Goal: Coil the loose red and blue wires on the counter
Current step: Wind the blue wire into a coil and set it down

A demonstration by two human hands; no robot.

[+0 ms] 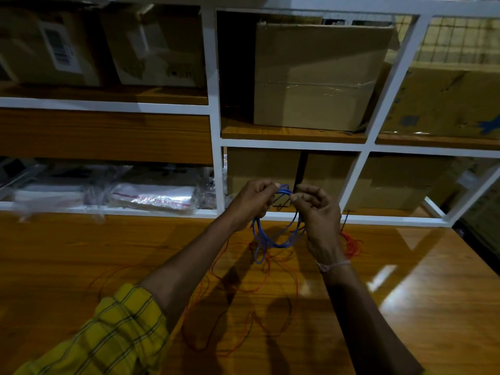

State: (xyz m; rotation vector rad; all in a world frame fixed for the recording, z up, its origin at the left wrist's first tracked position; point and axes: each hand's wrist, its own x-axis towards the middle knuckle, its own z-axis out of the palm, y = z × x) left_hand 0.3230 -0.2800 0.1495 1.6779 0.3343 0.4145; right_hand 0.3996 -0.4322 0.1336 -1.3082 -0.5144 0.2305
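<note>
The blue wire [273, 234] is hanging as a bundle of thin loops, gathered at the top and drooping in a rounded bunch with one small loop trailing lower. It is being held up above the tabletop [81, 253], between the two hands. The left hand [253, 203] is pinching the top of the bundle with curled fingers, and the right hand [318, 212] is pinching the same gathered top from the right side, thumb against forefinger. The loops are dangling just below and between both wrists.

The red wire [243, 293] is lying loose on the tabletop beneath the arms, sprawling in wide thin curves, with a denser red bunch [353, 246] sitting just right of the right wrist.

Beyond, the white-framed shelf [213, 104] is holding cardboard boxes [316, 74] in its upper and lower right compartments, while clear plastic bags [157, 196] are filling the lower left compartment.
</note>
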